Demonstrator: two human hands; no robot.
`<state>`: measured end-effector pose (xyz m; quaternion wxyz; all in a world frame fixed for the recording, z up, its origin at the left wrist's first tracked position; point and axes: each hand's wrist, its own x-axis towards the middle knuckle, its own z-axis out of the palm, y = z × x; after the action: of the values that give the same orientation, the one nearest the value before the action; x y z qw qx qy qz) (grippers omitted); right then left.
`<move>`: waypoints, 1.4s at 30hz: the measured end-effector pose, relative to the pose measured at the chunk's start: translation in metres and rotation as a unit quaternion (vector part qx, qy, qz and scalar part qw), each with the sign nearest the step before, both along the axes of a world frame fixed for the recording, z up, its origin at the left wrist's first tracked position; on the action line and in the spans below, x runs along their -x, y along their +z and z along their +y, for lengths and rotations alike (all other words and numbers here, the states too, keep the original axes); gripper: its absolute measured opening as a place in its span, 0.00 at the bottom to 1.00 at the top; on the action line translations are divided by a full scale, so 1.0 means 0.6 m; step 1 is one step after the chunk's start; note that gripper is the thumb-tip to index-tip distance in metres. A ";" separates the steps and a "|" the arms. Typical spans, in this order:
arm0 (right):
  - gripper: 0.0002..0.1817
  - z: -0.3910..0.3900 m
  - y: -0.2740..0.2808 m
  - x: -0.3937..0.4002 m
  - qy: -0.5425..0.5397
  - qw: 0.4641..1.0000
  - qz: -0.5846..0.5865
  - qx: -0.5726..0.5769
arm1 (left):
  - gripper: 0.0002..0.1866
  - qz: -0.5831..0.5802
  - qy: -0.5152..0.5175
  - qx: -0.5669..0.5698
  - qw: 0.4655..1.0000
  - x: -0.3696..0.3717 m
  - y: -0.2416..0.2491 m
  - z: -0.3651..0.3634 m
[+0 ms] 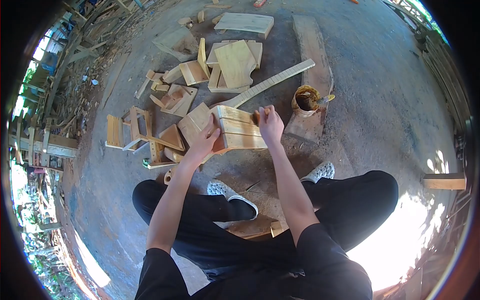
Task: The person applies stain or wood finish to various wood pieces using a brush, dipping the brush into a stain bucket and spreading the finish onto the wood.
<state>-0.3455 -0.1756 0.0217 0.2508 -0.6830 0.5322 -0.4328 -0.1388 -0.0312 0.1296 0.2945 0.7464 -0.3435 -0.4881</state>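
Observation:
A slatted wooden box [242, 128] is tilted in front of me, its pale boards partly darkened with brown. My left hand [204, 142] grips its left end, thumb and fingers around the edge. On the box's right part, my right hand [270, 127] is closed around a small brown pad [257, 118], pressed to the slats; its exact kind is hard to make out. Just beyond lies a long, narrow wooden piece with cross lines [272, 81]. To the right, a stained pot [304, 101] with brown residue stands on a plank, a stick-like handle [326, 99] at its rim.
Several loose boards [235, 65] and wooden parts lie on the concrete floor ahead. A small slatted wooden frame [132, 127] is at left. The long plank [314, 50] runs away from me at right. My shoes [231, 194] are close below the box.

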 end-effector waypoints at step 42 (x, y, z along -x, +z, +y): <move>0.18 -0.048 -0.009 0.021 -0.115 0.990 -0.051 -0.058 | 0.40 0.115 0.029 0.001 0.993 0.001 0.002 0.014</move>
<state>-0.3580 -0.2045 0.0164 0.2648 -0.5785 0.6181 -0.4617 -0.1392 -0.0229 0.1309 0.3464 0.6946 -0.2862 -0.5619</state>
